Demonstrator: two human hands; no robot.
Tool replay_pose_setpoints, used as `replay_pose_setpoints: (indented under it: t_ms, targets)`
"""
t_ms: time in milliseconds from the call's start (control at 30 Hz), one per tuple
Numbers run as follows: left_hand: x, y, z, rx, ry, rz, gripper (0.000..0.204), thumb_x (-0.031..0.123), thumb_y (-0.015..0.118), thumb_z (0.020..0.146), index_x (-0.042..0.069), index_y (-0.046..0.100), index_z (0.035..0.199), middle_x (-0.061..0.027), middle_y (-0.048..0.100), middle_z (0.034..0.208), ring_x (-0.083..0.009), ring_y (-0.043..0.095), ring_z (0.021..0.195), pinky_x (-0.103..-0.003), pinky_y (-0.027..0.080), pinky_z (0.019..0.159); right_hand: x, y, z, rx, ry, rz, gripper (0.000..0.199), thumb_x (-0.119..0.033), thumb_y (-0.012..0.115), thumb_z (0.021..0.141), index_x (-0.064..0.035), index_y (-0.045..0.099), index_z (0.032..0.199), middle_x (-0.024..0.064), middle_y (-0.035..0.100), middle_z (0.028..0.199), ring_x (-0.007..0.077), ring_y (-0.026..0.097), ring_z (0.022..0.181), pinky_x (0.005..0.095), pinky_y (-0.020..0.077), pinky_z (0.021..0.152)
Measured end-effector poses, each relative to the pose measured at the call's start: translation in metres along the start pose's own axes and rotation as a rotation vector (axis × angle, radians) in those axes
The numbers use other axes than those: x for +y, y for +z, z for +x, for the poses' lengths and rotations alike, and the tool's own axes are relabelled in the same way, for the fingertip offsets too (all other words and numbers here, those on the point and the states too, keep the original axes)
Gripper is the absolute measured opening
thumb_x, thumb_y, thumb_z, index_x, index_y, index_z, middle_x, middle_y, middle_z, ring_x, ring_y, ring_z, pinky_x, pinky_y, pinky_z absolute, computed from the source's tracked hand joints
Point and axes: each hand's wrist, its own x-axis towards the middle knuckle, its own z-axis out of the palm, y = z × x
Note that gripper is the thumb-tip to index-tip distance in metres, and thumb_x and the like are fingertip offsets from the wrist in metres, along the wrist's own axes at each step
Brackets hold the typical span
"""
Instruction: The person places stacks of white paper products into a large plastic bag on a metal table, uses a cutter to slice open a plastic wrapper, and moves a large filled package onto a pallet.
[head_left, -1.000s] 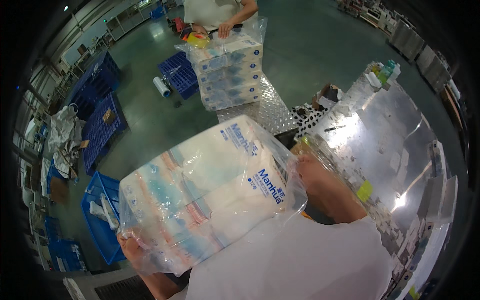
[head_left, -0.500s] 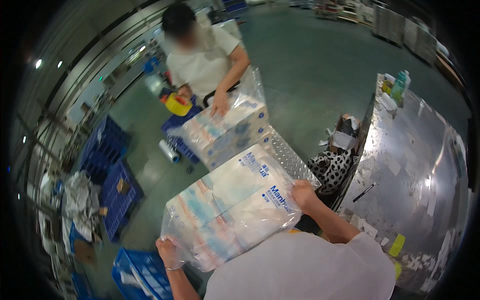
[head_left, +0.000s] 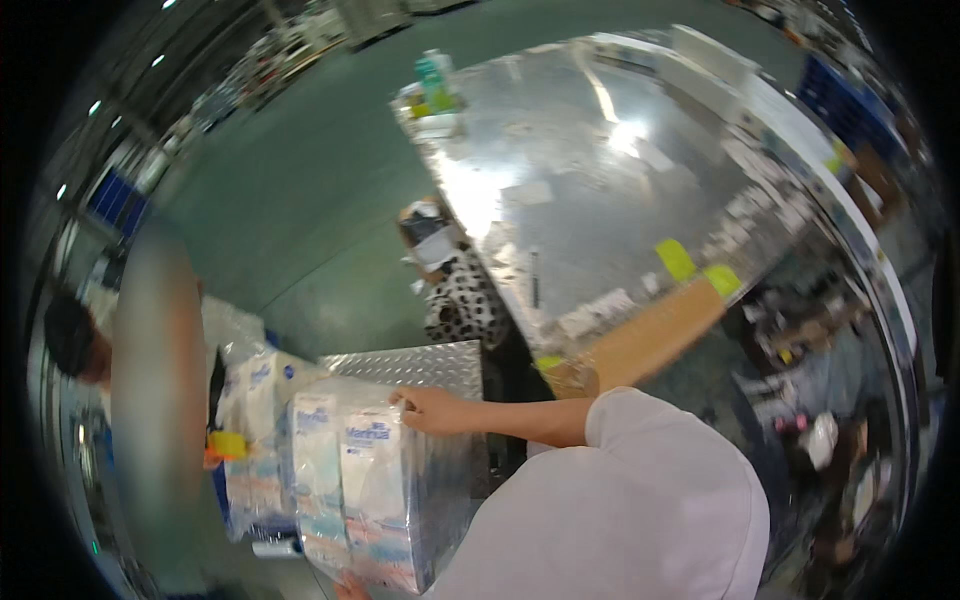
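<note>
A large bundle of white tissue packs (head_left: 375, 470) with pastel blue and pink print, wrapped in loose clear plastic, stands tilted in front of me. My right hand (head_left: 432, 410) has its fingers closed on the plastic at the bundle's upper right corner. At the picture's lower edge, the fingers of my left hand (head_left: 350, 588) hold the bundle's lower end; most of that hand is out of sight. A second wrapped bundle (head_left: 258, 400) is just left of mine, beside a co-worker. A yellow tape dispenser (head_left: 228, 445) shows by the co-worker's side.
Behind the bundles lies a diamond-plate metal surface (head_left: 420, 362). A metal table (head_left: 580, 200) carries a green bottle (head_left: 436, 85), a pen (head_left: 535, 280) and paper scraps. A spotted bag (head_left: 465, 300) and an open carton (head_left: 430, 240) stand beside it. Cardboard (head_left: 650, 335) juts from its near edge.
The view has swung right, bringing more of the metal table in. The bundle has turned more upright and now sits lower left in view, with both hands still on it.
</note>
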Motion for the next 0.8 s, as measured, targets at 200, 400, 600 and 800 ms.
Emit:
replay_pose_setpoints:
  t_ms: [200,400,600,800]
  targets:
    - [-0.039,0.056,0.039,0.227,0.203,0.148,0.049,0.038,0.054,0.078,-0.006,0.054,0.099,-0.0257,0.057,0.095,-0.0388,0.054,0.086,-0.043,0.043,0.077,0.105,-0.067,-0.197,0.326,0.235,-0.357,0.025,-0.016,0.048,0.073,-0.0034,0.059,0.092,0.0171,0.060,0.088,0.0321,0.057,0.086,0.0385,0.0447,0.074]
    - [-0.012,0.064,0.034,0.801,0.411,0.042,0.061,0.044,0.058,0.076,-0.011,0.050,0.101,-0.0295,0.055,0.095,-0.0419,0.054,0.085,-0.045,0.043,0.077,0.130,-0.076,-0.344,0.313,0.867,-0.234,0.030,-0.019,0.049,0.072,-0.0054,0.060,0.097,0.0155,0.061,0.097,0.0295,0.057,0.092,0.0383,0.0444,0.080]
    - [0.177,0.153,-0.068,0.656,0.994,-0.168,0.061,0.047,0.057,0.077,-0.002,0.049,0.113,-0.0229,0.050,0.113,-0.0378,0.050,0.099,-0.047,0.038,0.087,0.130,-0.148,-0.395,0.309,0.577,-0.281,0.039,-0.018,0.048,0.075,-0.0058,0.050,0.113,0.0133,0.060,0.096,0.0286,0.058,0.085,0.0374,0.0448,0.074]
    - [0.363,0.323,-0.234,-0.553,0.844,-0.737,0.029,0.012,0.054,0.083,-0.001,0.050,0.108,-0.0087,0.052,0.107,-0.0139,0.049,0.097,-0.025,0.038,0.084,0.152,-0.274,-0.507,0.826,0.661,-0.271,0.033,-0.014,0.048,0.075,-0.0042,0.054,0.106,0.0111,0.060,0.082,0.0260,0.058,0.077,0.0350,0.0448,0.069]
